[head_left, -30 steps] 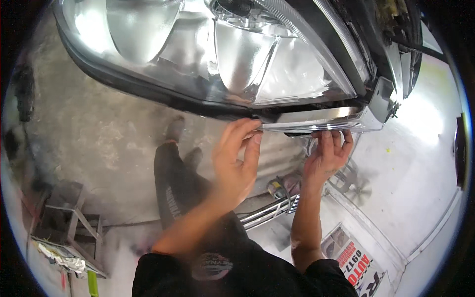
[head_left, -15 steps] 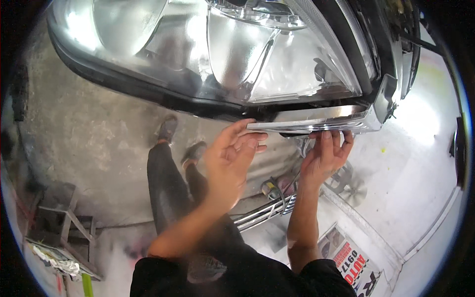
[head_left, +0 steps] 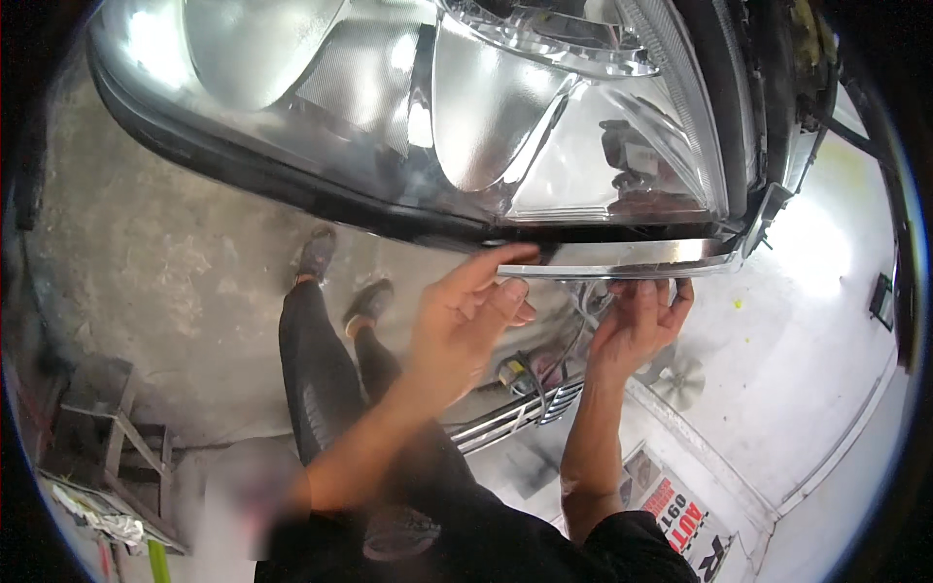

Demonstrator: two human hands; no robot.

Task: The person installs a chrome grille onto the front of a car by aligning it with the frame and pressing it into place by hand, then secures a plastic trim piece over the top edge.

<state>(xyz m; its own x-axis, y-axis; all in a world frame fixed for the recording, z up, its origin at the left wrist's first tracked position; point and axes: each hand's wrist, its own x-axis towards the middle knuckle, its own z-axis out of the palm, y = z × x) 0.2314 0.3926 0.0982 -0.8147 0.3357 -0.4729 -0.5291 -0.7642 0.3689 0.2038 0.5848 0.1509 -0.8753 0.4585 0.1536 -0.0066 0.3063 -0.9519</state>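
Note:
A large clear car headlight (head_left: 486, 126) with a black rim fills the upper part of the view. Along its lower right edge runs a shiny chrome trim strip (head_left: 622, 257). At the strip's left end is my left hand (head_left: 457, 330), its index finger over the end and its thumb just below the edge. Farther right, my right hand (head_left: 632, 330) grips the strip's underside, thumb in front and fingers curled up behind. A dark gap shows between headlight and strip.
At the strip's right end sits a bracket (head_left: 768, 219). Below stand a grille-like part (head_left: 505, 423), a fan (head_left: 677, 382) and a printed banner (head_left: 671, 515). A metal step stand (head_left: 107, 428) is at lower left. My feet are on the concrete floor (head_left: 175, 282).
Headlight and strip sit slightly differently in view, and the strip now shows more edge-on. My left index finger has slid a little right along the strip's end; my right hand keeps its hold.

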